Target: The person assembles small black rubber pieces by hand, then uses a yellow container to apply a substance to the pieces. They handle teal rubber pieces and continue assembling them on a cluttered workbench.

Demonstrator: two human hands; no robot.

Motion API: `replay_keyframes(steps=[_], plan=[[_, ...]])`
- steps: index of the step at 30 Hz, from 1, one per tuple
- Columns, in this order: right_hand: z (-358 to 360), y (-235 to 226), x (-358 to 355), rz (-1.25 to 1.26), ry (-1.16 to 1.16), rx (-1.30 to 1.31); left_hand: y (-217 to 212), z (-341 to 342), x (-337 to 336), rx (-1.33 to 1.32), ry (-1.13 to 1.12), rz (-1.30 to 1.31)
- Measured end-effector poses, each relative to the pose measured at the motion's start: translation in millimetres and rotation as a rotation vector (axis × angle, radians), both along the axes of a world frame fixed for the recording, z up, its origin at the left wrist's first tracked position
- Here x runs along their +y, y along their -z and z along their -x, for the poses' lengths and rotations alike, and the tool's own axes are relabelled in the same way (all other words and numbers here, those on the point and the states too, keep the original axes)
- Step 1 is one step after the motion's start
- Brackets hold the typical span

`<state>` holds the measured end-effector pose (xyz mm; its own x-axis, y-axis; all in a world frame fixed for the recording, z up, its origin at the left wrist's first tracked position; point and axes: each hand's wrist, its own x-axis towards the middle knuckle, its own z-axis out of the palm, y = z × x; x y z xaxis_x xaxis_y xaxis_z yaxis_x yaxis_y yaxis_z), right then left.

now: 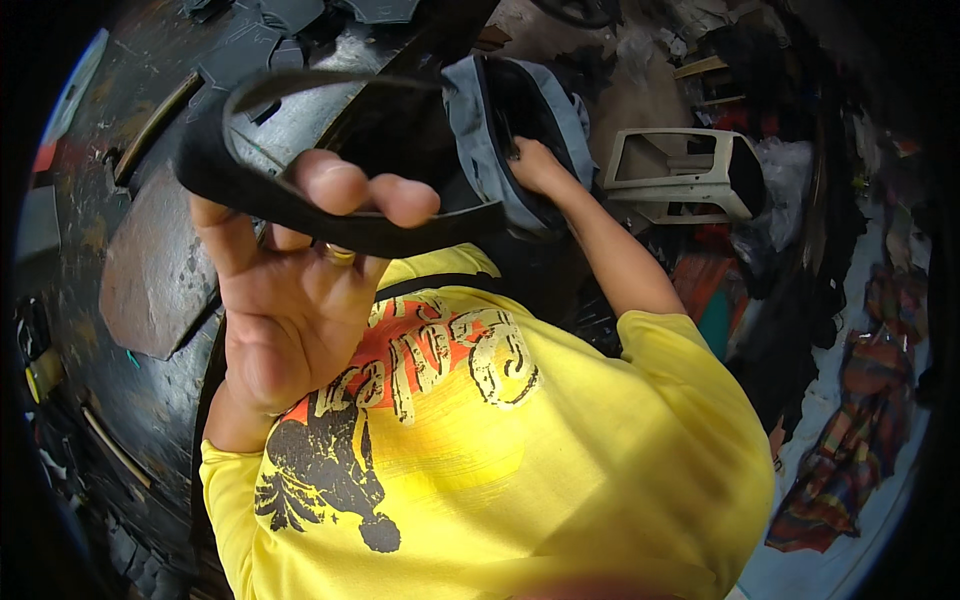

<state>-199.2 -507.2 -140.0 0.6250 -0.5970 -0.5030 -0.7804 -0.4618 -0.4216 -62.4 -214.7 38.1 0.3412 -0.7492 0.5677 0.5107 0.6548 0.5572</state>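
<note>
My left hand (290, 280) is raised in front of my yellow shirt, its fingers curled around a wide black strap (340, 225). The strap bends in a loop above that hand, and its ends reach toward a grey bag (470, 125). Fingertips show over the strap's upper edge; a ring is on one finger. My right hand (537, 165) is at the bag's long dark opening, closed, with its fingertips partly hidden inside against the bag. The bag sits beyond my chest, its opening facing up.
A dark scuffed worktop (75, 240) fills the left side, with a brown flat slab (160, 265), a wooden-handled tool (155, 130) and black cut pieces (240, 50). At right are a cream box-like frame (625, 190), clear plastic (785, 180) and a plaid cloth (850, 430).
</note>
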Motion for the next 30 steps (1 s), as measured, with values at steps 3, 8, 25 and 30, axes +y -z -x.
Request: replay_keyframes(steps=[3, 8, 25, 30], plan=[[17.1, -3.2, 5.5, 0.101, 0.037, 0.075, 0.2, 6.3, 7.1, 0.044, 0.080, 0.032], [31.2, -41.9, 19.2, 0.294, -0.200, -0.401, -5.9, 17.2, 4.6, -0.014, 0.257, 0.019], [30.5, 19.7, 20.4, 0.133, -0.281, -0.060, -33.2, 32.7, -46.1, -0.331, 0.546, -0.373], [46.8, 5.0, 14.4, -0.049, -0.403, 0.104, -29.3, 42.1, -55.4, -0.504, 0.629, -0.340]])
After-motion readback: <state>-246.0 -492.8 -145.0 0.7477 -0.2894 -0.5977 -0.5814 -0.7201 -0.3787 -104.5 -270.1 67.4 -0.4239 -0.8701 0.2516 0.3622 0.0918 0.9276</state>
